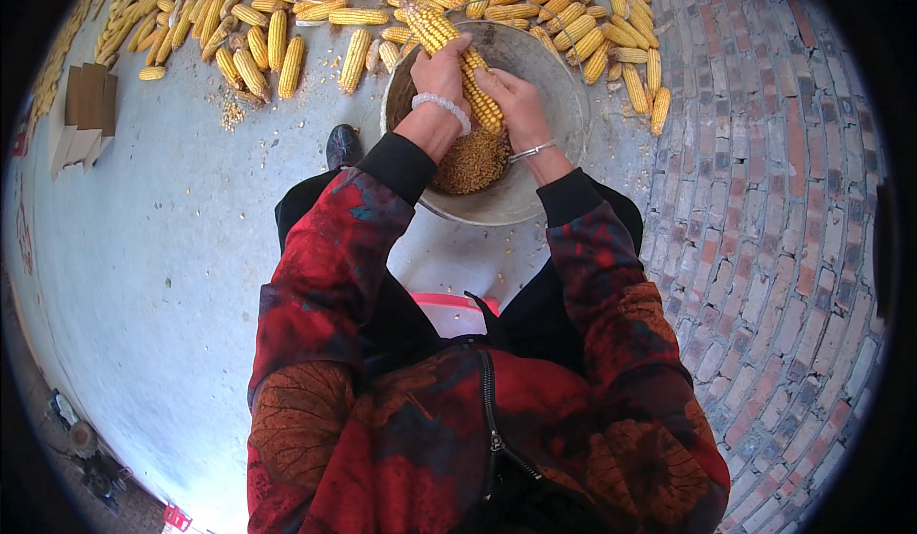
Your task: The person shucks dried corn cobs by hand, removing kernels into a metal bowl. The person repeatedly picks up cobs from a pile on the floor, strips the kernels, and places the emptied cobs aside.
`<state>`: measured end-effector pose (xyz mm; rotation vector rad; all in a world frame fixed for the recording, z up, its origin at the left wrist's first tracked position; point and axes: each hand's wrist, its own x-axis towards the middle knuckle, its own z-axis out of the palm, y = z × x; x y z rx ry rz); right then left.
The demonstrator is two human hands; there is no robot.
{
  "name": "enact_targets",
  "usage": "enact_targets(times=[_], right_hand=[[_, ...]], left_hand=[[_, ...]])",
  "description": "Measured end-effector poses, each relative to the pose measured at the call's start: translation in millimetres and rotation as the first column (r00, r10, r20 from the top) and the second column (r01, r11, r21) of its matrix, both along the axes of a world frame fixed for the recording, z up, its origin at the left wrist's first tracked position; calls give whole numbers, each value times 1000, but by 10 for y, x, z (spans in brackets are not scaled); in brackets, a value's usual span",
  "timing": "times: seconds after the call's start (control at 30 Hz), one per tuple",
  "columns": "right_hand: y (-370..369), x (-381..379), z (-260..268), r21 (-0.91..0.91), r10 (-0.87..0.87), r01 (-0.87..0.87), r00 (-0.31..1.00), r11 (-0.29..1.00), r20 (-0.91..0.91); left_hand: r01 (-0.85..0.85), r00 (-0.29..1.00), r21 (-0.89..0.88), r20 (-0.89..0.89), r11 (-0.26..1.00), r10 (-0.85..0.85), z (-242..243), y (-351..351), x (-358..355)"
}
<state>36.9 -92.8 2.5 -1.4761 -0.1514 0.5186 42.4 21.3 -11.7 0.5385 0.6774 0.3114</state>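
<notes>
Over a round metal bucket (551,197), my left hand (443,75) grips a yellow ear of corn (478,95) around its middle. A clear bead bracelet is on that wrist. The ear slants from upper left to lower right, with gaps between some kernel rows. My right hand (517,108) is shut on the lower part of the same ear, its thumb on the kernels; a silver bangle is on the wrist. Loose corn kernels (469,165) lie at the bottom of the bucket, below the ear's lower end. The palm sides of both hands are hidden.
Many husked ears of corn (358,17) are heaped beyond the bucket. A brick surface (759,233) is at the right. An open cardboard box (89,115) stands at the left on the concrete floor (165,219), where stray kernels are scattered. A shoe (344,146) is left of the bucket.
</notes>
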Motion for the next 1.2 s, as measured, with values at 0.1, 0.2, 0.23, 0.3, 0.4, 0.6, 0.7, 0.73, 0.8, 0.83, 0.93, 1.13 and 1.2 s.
enact_targets(times=[0.1,0.2,0.23,0.3,0.4,0.6,0.7,0.73,0.8,0.83,0.93,1.13,1.2], right_hand=[[17,21,-71,-228,33,40,951,973,308],[56,32,-140,-110,-92,119,971,987,221],[73,26,-141,-41,-125,133,980,990,155],[81,12,-86,97,-91,91,996,991,-4],[22,-39,83,67,48,-54,995,996,93],[39,-135,191,-325,164,-34,910,945,380],[45,-121,118,-233,77,-7,952,973,296],[37,-116,92,-226,69,-8,963,974,261],[24,-102,46,-188,47,-12,982,982,181],[18,-92,28,-157,33,-12,990,988,135],[22,-49,-1,-71,-32,37,997,997,74],[16,-17,69,159,-39,90,954,983,-298],[19,-27,95,95,-25,42,985,995,-172]], left_hand=[[10,1000,-17,16,1000,-10,30,-14,-30],[11,1000,73,4,997,-12,71,-42,-58],[10,1000,123,9,992,-11,83,-48,-61],[4,1000,59,5,998,-4,103,-8,-50],[-23,999,22,30,999,23,105,73,-13],[8,999,-18,50,1000,-7,15,147,5],[-1,1000,-11,22,1000,1,-27,149,31],[3,1000,-13,12,1000,-3,-36,149,35],[5,1000,-9,-3,1000,-6,-40,143,30],[7,1000,-5,-7,1000,-7,-36,137,22],[25,1000,31,11,999,-25,6,101,-12],[-18,1000,31,14,999,17,131,85,-18],[-27,1000,37,5,999,27,133,62,-33]])
